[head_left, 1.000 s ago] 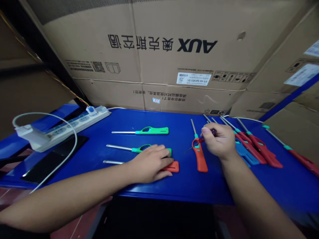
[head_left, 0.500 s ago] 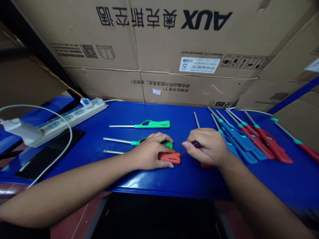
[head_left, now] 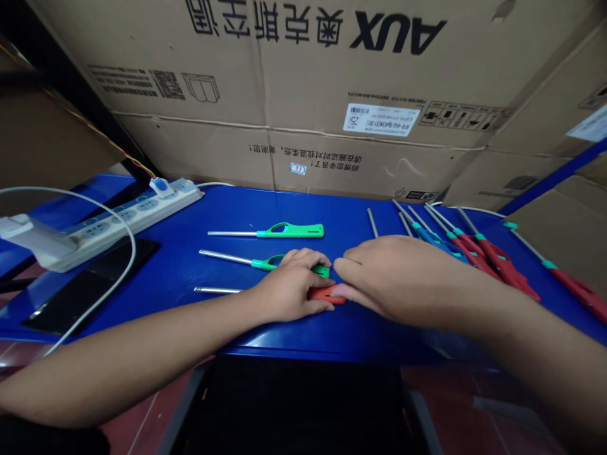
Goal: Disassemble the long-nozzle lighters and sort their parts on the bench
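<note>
Surface: blue tabletop (head_left: 165, 278), both forearms reaching across its near edge.

Left hand (head_left: 289, 284): palm down, fingers lightly curved over two lighters; seems placed to steady them against the table. Whether it grips them, cannot tell.

Right hand (head_left: 398, 281): fingers pressed together and stretched forward, tips at the orange-red handle. Anything pinched would be hidden; cannot tell.

Under the hands: orange-red utility lighter (head_left: 325, 294), handle between both hands; green utility lighter (head_left: 227, 256) just behind it, handle mostly covered.

Beyond: second green utility lighter (head_left: 289, 231), free. All three lie roughly parallel, noses left, apparently spaced on purpose.

Right side: lone steel shaft (head_left: 373, 222), lower end hidden; blue and red lighter cluster (head_left: 474, 253), at least five, exact count hidden by the right forearm; separate red lighter (head_left: 573, 294).

Far: white power strip (head_left: 118, 221), black slab (head_left: 90, 284), AUX cardboard carton (head_left: 308, 82), print upside down.
</note>
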